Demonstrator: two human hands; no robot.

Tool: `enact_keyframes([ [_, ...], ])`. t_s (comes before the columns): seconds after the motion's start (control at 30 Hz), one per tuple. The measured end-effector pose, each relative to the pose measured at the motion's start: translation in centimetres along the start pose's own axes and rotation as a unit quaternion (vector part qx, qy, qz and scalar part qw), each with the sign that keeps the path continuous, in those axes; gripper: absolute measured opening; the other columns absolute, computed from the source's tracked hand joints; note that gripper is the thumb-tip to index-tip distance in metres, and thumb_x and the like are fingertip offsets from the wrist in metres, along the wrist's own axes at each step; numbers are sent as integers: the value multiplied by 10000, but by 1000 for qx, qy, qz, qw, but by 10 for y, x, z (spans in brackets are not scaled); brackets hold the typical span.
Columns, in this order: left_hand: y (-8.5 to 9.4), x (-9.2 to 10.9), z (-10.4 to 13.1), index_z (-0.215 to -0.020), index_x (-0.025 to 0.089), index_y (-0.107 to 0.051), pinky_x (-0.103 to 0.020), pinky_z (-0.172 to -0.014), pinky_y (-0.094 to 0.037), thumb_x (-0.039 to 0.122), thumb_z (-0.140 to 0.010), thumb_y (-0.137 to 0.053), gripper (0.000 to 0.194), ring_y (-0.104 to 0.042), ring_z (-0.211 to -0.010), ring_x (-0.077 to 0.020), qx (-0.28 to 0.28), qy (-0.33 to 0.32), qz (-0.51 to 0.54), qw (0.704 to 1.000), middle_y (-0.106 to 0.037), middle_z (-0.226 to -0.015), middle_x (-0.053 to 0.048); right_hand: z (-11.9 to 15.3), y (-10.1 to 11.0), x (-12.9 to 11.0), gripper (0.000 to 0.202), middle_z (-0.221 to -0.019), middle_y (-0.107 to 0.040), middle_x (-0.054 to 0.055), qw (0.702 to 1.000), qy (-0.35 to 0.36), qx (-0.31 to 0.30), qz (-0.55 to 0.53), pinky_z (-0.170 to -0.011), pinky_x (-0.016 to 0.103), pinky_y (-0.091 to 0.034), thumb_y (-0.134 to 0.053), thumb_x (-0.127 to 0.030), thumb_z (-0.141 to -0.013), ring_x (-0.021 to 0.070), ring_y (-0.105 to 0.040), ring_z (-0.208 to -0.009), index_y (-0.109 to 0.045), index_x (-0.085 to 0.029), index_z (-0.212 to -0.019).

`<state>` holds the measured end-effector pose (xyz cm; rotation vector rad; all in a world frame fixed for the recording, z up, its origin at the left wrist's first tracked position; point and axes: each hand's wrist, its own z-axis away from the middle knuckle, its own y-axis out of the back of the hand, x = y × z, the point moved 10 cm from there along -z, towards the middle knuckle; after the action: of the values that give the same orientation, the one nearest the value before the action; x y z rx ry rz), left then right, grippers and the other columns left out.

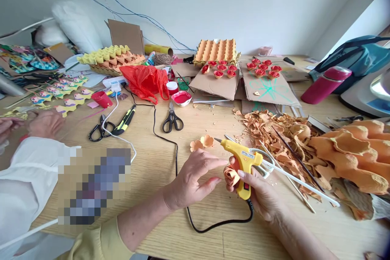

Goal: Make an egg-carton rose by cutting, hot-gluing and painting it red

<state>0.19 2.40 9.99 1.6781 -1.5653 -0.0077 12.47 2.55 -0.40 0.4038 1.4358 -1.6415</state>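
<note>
My right hand (258,193) is closed round a yellow hot glue gun (243,158), its nozzle pointing left and a white glue stick out of its back. The same hand also holds an orange egg-carton rose (231,176) against the gun's handle. My left hand (199,178) is open, its fingers stretched toward the rose; I cannot tell whether the fingertips touch it. Just beyond my left hand lie two orange petal cups (202,143). Behind the gun's handle, scissors with pale handles (266,166) are partly hidden.
Carton scraps (268,134) and orange egg cartons (359,150) fill the right side. Red-edged roses stand on cardboard (268,87). Black scissors (172,120), a cutter (124,120) and a red paint dish (181,98) lie ahead. A co-worker's hands (45,124) are at left.
</note>
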Motion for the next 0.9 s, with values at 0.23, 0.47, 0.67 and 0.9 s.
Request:
enact_keyframes([
  [0.23, -5, 4, 2, -1336, 218, -556, -345, -900, -578, 106, -937, -616, 419, -663, -1010, -194, -10, -23, 66, 998, -696, -1099, -98, -1, -4, 7, 432, -775, -709, 6, 1000, -22, -17, 1, -577, 217, -508, -883, -372, -699, 115, -645, -586, -645, -216, -1024],
  [0.47, -3, 5, 1, -1231, 206, -591, -316, -853, -591, 145, -916, -673, 331, -688, -922, -177, -5, -16, 74, 997, -725, -1001, -72, -1, -9, 8, 395, -812, -703, 15, 999, -24, -33, 14, -581, 214, -511, -868, -377, -718, 108, -639, -593, -627, -209, -981],
  [0.67, -2, 3, 1, -1195, 198, -603, -305, -893, -562, 55, -892, -628, 336, -681, -952, -169, 0, 15, 62, 998, -739, -1031, -62, -1, -7, 0, 395, -890, -711, 26, 998, 27, -35, 41, -639, 239, -531, -850, -353, -749, 128, -645, -676, -601, -237, -1034],
  [0.9, -9, 2, 2, -1271, 164, -576, -334, -896, -560, 184, -848, -671, 434, -644, -1009, -209, -28, 46, 99, 994, -693, -1143, -112, -1, -3, -6, 375, -903, -707, 6, 995, 76, -17, 61, -693, 227, -496, -831, -318, -789, 130, -636, -773, -592, -255, -1071],
])
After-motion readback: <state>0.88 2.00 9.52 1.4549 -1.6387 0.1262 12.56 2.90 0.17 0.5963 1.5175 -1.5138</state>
